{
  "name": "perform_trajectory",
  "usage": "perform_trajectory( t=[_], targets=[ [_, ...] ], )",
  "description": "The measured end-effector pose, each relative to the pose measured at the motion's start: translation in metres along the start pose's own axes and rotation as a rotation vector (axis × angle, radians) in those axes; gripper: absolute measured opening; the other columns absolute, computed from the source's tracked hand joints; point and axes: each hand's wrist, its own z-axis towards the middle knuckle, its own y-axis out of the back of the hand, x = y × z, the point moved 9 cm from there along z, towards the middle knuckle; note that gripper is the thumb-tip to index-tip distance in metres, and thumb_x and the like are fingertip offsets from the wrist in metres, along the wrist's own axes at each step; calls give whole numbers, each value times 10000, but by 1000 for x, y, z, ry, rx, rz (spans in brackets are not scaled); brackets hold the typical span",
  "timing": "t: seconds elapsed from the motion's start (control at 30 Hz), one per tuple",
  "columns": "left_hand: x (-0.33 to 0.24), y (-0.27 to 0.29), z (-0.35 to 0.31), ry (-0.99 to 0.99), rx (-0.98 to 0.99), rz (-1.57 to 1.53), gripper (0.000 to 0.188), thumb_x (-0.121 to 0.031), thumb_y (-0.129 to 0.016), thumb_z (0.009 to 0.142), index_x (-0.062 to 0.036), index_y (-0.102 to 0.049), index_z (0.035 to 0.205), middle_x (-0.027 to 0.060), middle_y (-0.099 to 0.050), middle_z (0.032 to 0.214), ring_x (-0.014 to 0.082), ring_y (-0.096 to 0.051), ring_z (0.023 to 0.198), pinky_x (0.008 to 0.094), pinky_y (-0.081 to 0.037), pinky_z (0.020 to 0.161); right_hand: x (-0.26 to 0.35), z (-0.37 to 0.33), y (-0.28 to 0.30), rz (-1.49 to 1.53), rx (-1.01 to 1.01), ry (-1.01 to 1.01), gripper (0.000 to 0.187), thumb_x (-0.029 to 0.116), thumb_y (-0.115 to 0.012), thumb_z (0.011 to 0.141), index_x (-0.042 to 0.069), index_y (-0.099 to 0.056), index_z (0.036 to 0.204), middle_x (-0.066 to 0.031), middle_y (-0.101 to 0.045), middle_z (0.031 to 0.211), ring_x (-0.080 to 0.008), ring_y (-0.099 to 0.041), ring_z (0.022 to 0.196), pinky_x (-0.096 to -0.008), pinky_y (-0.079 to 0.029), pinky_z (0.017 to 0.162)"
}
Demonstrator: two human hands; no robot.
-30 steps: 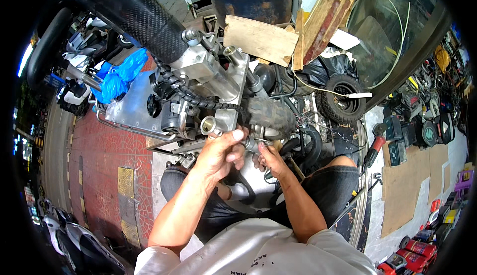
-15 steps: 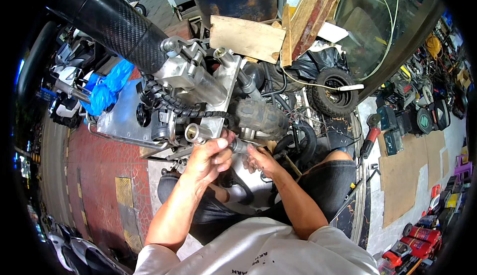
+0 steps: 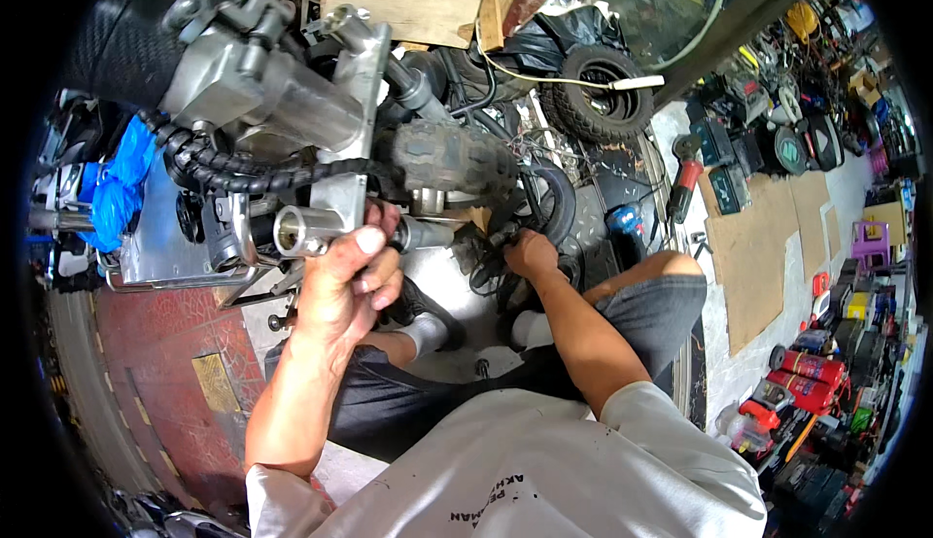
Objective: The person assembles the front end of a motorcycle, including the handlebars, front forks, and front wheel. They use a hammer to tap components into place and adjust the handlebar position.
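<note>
My left hand (image 3: 352, 266) is closed round the lower end of a silver metal fork clamp (image 3: 342, 196), beside its round open socket (image 3: 299, 231). A grey metal fork tube (image 3: 426, 235) sticks out to the right just past those fingers. To the right, my right hand (image 3: 533, 254) has come off the tube and is closed beside a dark crumpled thing (image 3: 474, 252); its fingertips are hidden, so what it grips is unclear. A knobbly tyre (image 3: 455, 159) lies just beyond the tube. A black spiral-wrapped cable (image 3: 253, 171) crosses the clamp.
A loose small tyre (image 3: 601, 96), a wooden board (image 3: 403, 5) and black hoses lie at the back. A red and black power tool (image 3: 686, 171) and cardboard (image 3: 748, 266) are on the right floor. A blue plastic bag (image 3: 124, 183) hangs at left.
My right hand has left the fork tube and moved right to the dark thing. My left hand stays on the clamp. The view has shifted, so the scene sits further left and higher.
</note>
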Motion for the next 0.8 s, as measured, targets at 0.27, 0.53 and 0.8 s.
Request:
perform_trajectory(
  t=[0.27, 0.53, 0.8],
  targets=[
    [-4, -9, 1, 87, -67, 73, 261, -132, -753, 861, -60, -586, 1049, -35, -499, 750, 63, -360, 508, 248, -321, 457, -53, 29, -53, -24, 467, -159, 426, 344, -663, 932, 31, -625, 1220, -193, -708, 1074, -325, -679, 1017, -449, -534, 866],
    [-3, -8, 3, 21, -77, 67, 195, -113, -730, 898, -49, -632, 1053, -49, -493, 696, 62, -360, 490, 267, -313, 443, -138, 26, -88, 1360, 473, -215, 193, 214, -712, 880, 37, -698, 803, -89, -663, 682, -242, -634, 536, -407, -505, 459],
    [-17, 7, 4, 45, 7, 73, 261, -101, -723, 842, -71, -590, 1064, 65, -642, 1075, 32, -383, 494, 237, -332, 433, -42, -30, 107, 946, -20, -341, 178, 168, -616, 971, 44, -657, 850, -65, -565, 600, -185, -525, 472, -373, -375, 398]
  ],
)
